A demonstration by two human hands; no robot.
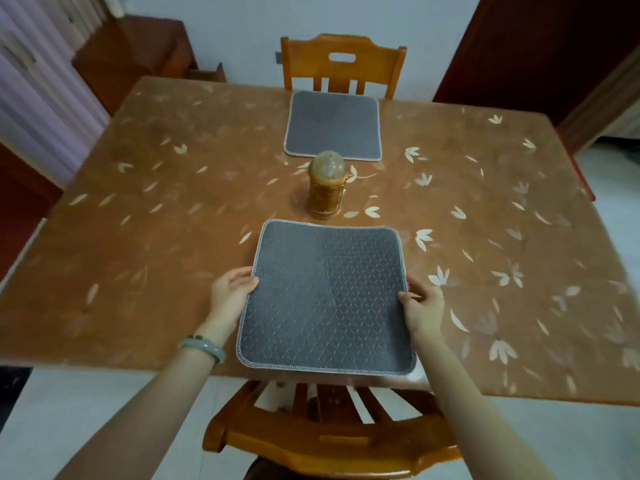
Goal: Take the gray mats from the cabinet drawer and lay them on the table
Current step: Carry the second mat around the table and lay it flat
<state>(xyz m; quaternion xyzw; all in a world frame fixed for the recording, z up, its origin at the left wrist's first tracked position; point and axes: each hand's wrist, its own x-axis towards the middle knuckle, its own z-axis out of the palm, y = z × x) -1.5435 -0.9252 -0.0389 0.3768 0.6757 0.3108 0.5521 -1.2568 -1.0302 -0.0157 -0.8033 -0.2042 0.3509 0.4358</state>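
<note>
A gray mat (327,296) with a pale stitched border lies at the near edge of the brown leaf-patterned table (138,237). My left hand (232,288) grips its left edge, thumb on top. My right hand (423,306) grips its right edge the same way. The mat's near edge sits slightly raised over the table's front edge. A second gray mat (333,125) lies flat at the far side of the table, in front of the far chair.
An amber jar with a domed lid (326,185) stands mid-table between the two mats. A wooden chair (341,65) is at the far side, another chair (329,441) right below me. A dark red cabinet (131,57) stands at the back left.
</note>
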